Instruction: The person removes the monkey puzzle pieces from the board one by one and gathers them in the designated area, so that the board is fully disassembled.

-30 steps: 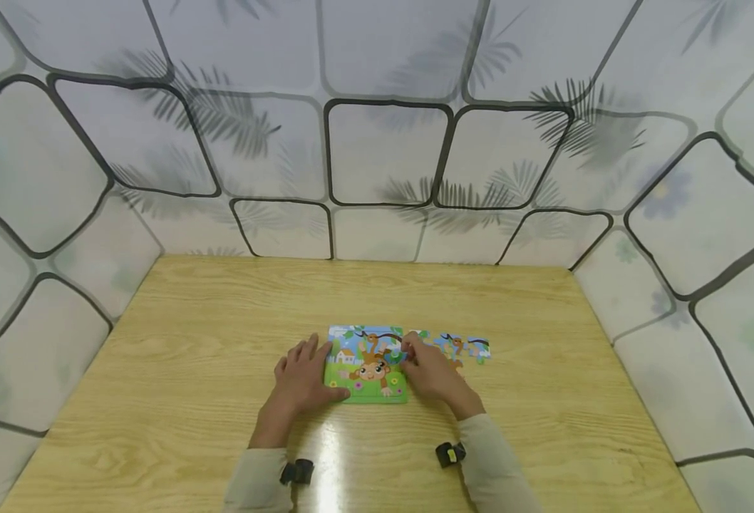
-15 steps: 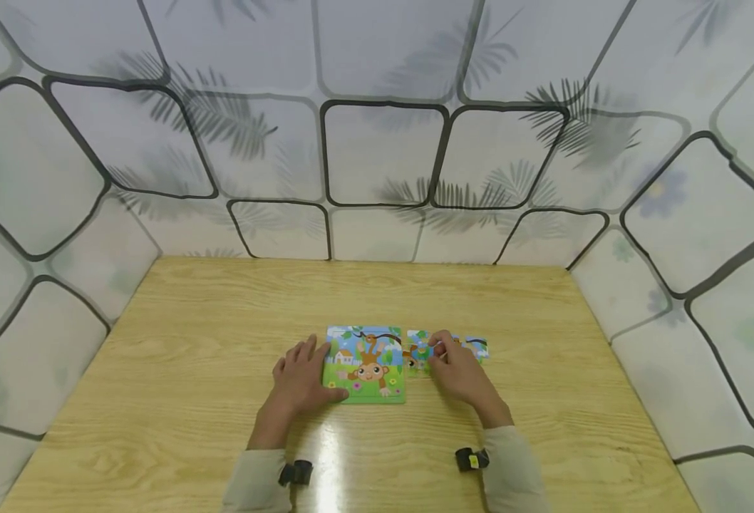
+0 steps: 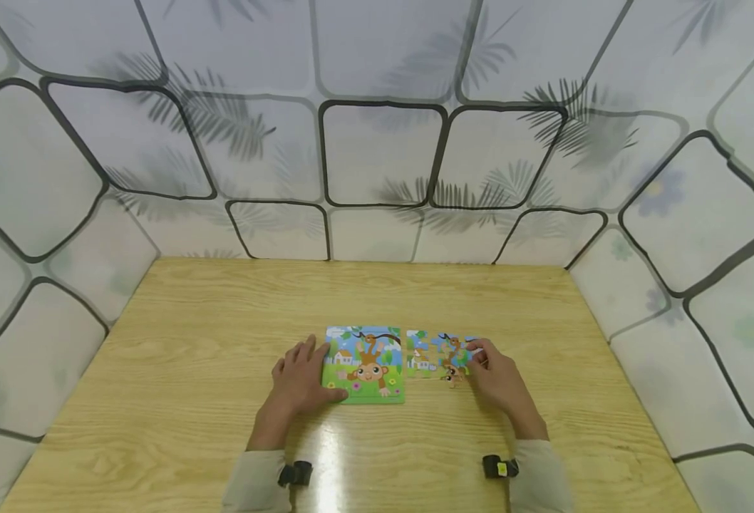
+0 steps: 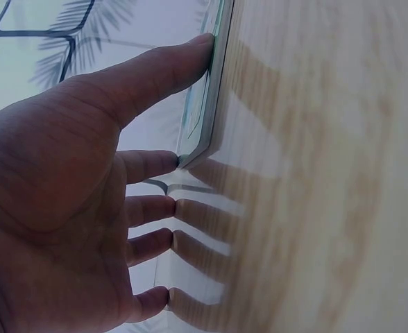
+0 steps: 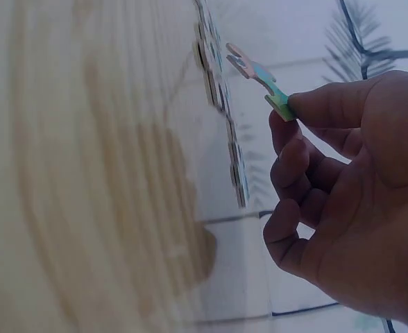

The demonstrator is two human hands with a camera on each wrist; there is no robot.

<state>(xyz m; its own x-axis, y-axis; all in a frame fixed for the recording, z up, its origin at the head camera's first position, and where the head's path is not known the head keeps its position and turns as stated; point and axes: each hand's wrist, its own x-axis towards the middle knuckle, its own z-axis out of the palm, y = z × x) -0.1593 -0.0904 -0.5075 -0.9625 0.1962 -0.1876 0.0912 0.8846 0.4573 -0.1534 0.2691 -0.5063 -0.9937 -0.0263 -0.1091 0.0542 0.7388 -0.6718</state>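
Showing no writing: monkey puzzle (image 3: pixel 364 365)

The square puzzle board (image 3: pixel 364 365) shows a brown cartoon monkey on green grass under blue sky, with pink and yellow flowers. The loose jigsaw pieces (image 3: pixel 437 356) repeat blue, green and brown. The pale wooden table (image 3: pixel 223 320) has yellowish grain. The white backdrop sheet (image 3: pixel 383 142) carries black rounded outlines and grey palm fronds.
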